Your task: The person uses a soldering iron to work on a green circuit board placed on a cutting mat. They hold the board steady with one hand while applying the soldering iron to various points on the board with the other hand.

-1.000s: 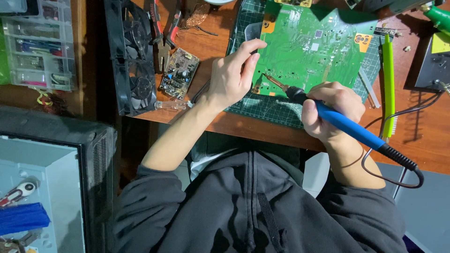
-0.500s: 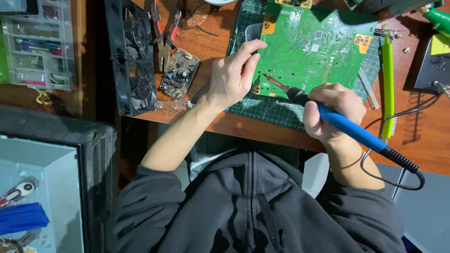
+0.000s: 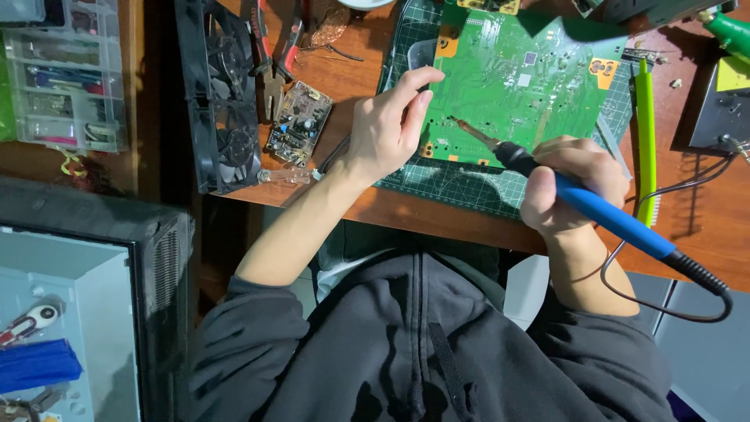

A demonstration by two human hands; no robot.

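A large green circuit board (image 3: 516, 86) lies on a dark green cutting mat (image 3: 469, 184) on the wooden desk. My right hand (image 3: 574, 184) grips a blue-handled soldering iron (image 3: 601, 215); its metal tip rests on the board's near left part. My left hand (image 3: 387, 125) lies at the board's left edge with the fingers bent over that edge, pressing on it. The iron's black cable loops down past the desk's front edge.
A small brown circuit board (image 3: 297, 121), red-handled pliers (image 3: 269, 47) and a black fan unit (image 3: 223, 94) lie left of the mat. A clear parts organiser (image 3: 66, 86) stands far left. A green brush (image 3: 647, 133) lies right of the board. A computer case (image 3: 86, 312) sits lower left.
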